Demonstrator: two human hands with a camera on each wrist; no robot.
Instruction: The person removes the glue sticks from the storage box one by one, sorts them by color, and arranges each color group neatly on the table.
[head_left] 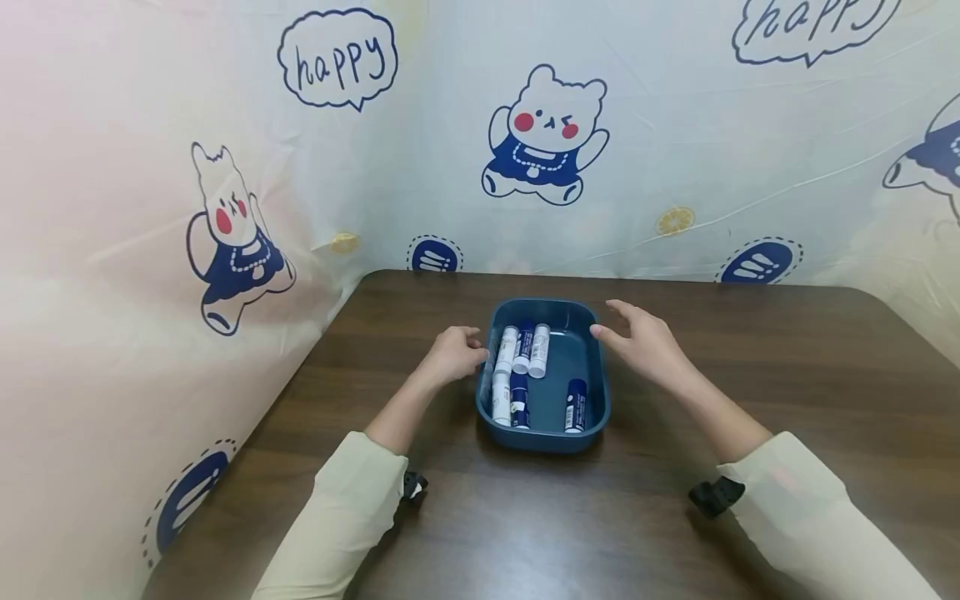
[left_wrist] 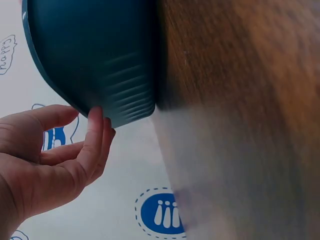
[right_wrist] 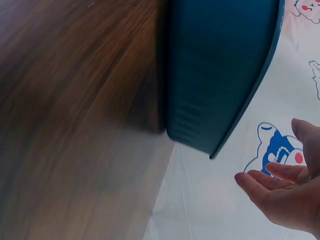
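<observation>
A dark blue-green plastic bin point(head_left: 542, 442) stands on the table, holding several small tubes shaped like glue sticks. White tubes point(head_left: 538, 350) and a dark blue tube point(head_left: 519, 402) lie along its left half. Another dark blue tube point(head_left: 575, 406) lies alone at the front right. My left hand point(head_left: 453, 354) is at the bin's left side; in the left wrist view its fingertips point(left_wrist: 95, 114) reach the outer wall just under the rim. Beyond the right rim my right hand point(head_left: 647, 342) has its fingers spread, apart from the bin in the right wrist view and holding nothing.
The brown wooden table point(head_left: 750, 333) runs back to a pale cloth point(head_left: 435, 167) printed with cartoon animals and words. Black straps point(head_left: 716, 497) sit at both sleeve cuffs. The table's left edge meets the cloth.
</observation>
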